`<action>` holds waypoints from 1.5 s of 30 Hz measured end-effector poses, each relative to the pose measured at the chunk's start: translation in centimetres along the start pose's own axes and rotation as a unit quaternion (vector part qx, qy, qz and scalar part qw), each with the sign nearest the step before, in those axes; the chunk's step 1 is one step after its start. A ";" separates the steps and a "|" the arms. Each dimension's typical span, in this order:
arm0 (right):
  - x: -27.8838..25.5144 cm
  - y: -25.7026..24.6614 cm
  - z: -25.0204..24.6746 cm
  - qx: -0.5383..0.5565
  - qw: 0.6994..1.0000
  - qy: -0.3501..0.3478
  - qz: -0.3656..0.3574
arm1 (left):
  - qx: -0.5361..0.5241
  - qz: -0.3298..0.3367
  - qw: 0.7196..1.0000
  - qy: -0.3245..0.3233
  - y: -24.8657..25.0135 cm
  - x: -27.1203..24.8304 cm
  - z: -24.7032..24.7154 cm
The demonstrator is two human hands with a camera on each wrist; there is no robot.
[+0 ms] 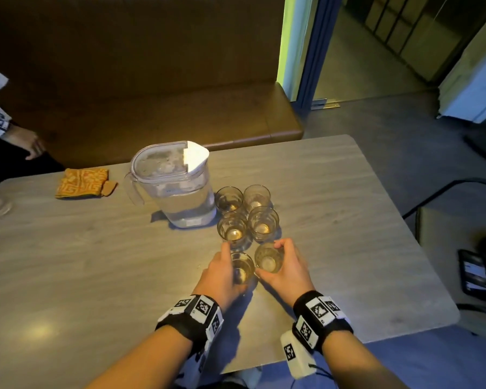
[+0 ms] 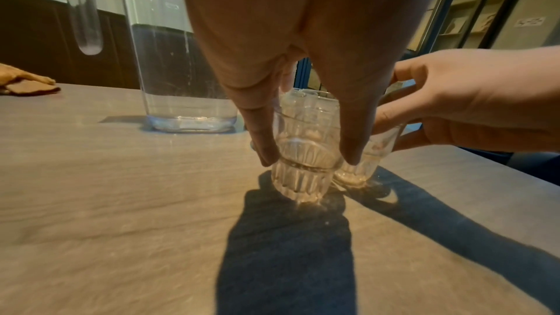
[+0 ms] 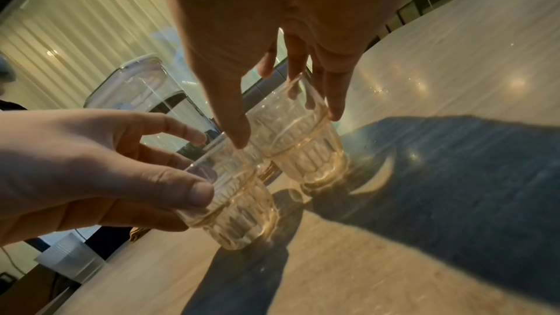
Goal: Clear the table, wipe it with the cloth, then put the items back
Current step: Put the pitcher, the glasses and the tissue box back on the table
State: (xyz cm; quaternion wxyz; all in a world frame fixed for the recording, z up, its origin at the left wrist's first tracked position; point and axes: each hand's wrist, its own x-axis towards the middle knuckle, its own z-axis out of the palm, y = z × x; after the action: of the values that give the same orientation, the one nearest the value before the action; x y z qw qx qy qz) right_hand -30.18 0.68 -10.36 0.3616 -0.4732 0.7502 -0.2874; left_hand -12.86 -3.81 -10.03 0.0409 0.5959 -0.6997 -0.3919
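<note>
The left hand [image 1: 222, 272] curls its thumb and fingers round a small ribbed clear glass [image 1: 242, 267] nearest the table's front; just beside it the right hand [image 1: 288, 269] grips a matching ribbed tumbler [image 1: 267, 258]. Both glasses stand on the grey wood-grain table [image 1: 96, 276]. Beyond them stand four more glasses [image 1: 247, 213], then a clear plastic lidded water jug [image 1: 174, 183], and farther left a folded orange patterned cloth [image 1: 82, 182].

Table [image 1: 348, 192] (grey woodgrain): pitcher [image 1: 174, 186], six glasses [image 1: 260, 220], folded cloth [image 1: 82, 183].
</note>
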 end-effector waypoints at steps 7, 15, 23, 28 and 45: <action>0.8 0.5 -0.1 -0.017 0.999 -0.032 -0.019 | -0.048 -0.009 0.999 0.015 0.1 0.2 -0.1; 1.2 1.6 -1.5 -0.077 0.997 -0.002 -0.027 | -0.043 -0.028 0.998 0.023 0.6 0.4 -1.1; 1.8 2.0 -1.3 -0.062 0.997 0.004 -0.047 | -0.030 -0.038 0.999 0.012 1.0 0.8 -1.5; 1.6 2.0 -1.3 -0.059 0.997 -0.001 -0.052 | -0.018 -0.037 0.999 0.008 1.0 0.8 -1.7; -1.1 -6.1 2.3 -0.117 0.976 0.037 -0.181 | -0.015 0.035 0.999 -0.010 -1.3 -1.5 -7.3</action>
State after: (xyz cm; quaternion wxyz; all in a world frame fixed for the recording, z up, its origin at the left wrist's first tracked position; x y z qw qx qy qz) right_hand -24.91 -0.84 -6.68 0.2176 -0.6294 0.6931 -0.2760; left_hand -7.51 -6.11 -5.13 0.0566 0.5669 -0.7143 -0.4064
